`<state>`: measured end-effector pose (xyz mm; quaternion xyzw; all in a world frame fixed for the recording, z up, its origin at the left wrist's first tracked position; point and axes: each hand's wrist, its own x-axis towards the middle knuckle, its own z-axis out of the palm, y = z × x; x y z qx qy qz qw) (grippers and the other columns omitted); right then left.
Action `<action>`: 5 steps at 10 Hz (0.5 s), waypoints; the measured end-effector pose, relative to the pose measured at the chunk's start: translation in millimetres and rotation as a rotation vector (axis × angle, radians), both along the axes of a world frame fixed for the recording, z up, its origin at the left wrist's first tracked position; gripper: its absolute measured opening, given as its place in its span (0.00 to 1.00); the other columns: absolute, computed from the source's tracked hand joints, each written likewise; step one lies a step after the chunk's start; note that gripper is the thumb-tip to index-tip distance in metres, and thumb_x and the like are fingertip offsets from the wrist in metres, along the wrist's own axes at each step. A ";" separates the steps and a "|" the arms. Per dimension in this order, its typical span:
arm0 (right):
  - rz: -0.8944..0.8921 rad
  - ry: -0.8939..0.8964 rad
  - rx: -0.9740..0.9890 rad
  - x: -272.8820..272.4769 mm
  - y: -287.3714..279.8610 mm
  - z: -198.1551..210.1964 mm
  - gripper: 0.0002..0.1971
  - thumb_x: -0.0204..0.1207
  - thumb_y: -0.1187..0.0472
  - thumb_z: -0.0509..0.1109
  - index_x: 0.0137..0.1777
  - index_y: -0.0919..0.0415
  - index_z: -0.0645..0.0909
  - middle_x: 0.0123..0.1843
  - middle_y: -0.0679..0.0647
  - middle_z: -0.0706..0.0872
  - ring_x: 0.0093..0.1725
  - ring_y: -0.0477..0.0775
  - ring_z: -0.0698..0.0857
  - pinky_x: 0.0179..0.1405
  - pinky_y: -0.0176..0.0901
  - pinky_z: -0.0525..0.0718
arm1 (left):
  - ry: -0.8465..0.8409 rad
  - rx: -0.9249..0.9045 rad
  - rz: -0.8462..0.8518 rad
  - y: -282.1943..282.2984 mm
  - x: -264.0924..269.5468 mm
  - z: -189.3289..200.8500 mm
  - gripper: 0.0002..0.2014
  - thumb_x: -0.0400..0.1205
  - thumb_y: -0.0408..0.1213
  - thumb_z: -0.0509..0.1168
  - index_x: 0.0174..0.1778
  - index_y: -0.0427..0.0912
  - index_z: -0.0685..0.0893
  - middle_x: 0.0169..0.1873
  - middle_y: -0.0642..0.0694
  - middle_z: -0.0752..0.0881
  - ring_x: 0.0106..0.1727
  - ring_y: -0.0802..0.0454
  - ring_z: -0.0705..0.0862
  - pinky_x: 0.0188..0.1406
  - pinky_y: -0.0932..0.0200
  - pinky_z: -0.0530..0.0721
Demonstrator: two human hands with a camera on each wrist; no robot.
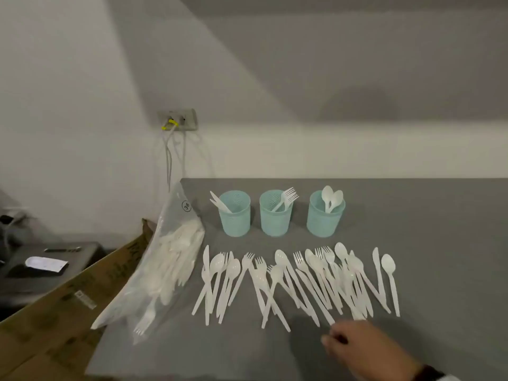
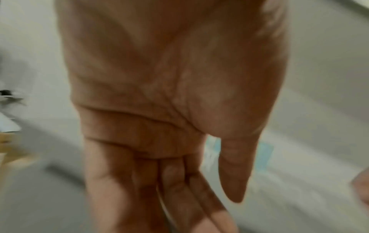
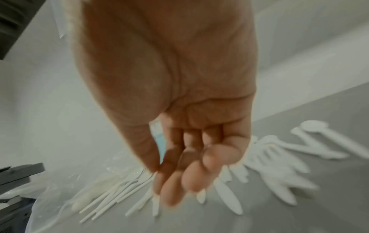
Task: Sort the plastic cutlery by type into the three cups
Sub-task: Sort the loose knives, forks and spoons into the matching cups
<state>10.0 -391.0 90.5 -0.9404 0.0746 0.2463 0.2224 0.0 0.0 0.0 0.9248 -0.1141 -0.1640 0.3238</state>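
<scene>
The white cutlery (image 1: 297, 281) is spread in a row on the grey bench (image 1: 439, 243) — near the three cups (image 1: 275, 215). The right hand (image 1: 360, 345) is held just beside the handles, its grip relaxed, nothing pinched; the left hand (image 2: 159, 94) is kept flat, fingers straight.

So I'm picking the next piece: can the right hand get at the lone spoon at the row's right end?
Probably yes: the right hand is empty and the spoon lies uncovered beside a knife.

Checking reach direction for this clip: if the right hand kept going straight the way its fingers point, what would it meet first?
Most likely the near handle ends of the loose cutlery spread on the table, just ahead of the right hand. It holds nothing; height above the table is unclear.
</scene>
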 end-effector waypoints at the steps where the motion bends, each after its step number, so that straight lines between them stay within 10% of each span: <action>1: -0.051 -0.083 0.004 29.3 15.8 -3.4 0.09 0.81 0.47 0.60 0.44 0.48 0.79 0.44 0.44 0.85 0.44 0.43 0.83 0.47 0.37 0.80 | 0.158 0.009 -0.028 -46.3 54.5 63.9 0.06 0.78 0.49 0.69 0.43 0.69 0.82 0.41 0.67 0.86 0.43 0.70 0.83 0.45 0.76 0.78; 3: -0.008 -0.171 -0.129 81.8 59.7 -17.4 0.12 0.77 0.53 0.62 0.38 0.59 0.78 0.39 0.52 0.84 0.44 0.55 0.86 0.42 0.43 0.81 | -0.119 0.118 0.215 -94.5 126.4 64.2 0.12 0.83 0.42 0.62 0.62 0.50 0.80 0.59 0.48 0.80 0.61 0.51 0.81 0.62 0.59 0.76; 5: -0.063 -0.127 -0.136 88.6 81.5 -28.8 0.18 0.75 0.44 0.67 0.36 0.58 0.72 0.41 0.53 0.82 0.42 0.55 0.80 0.41 0.43 0.77 | 0.027 0.438 0.308 -115.8 160.7 47.8 0.27 0.82 0.51 0.60 0.70 0.35 0.74 0.66 0.35 0.71 0.68 0.37 0.72 0.71 0.45 0.73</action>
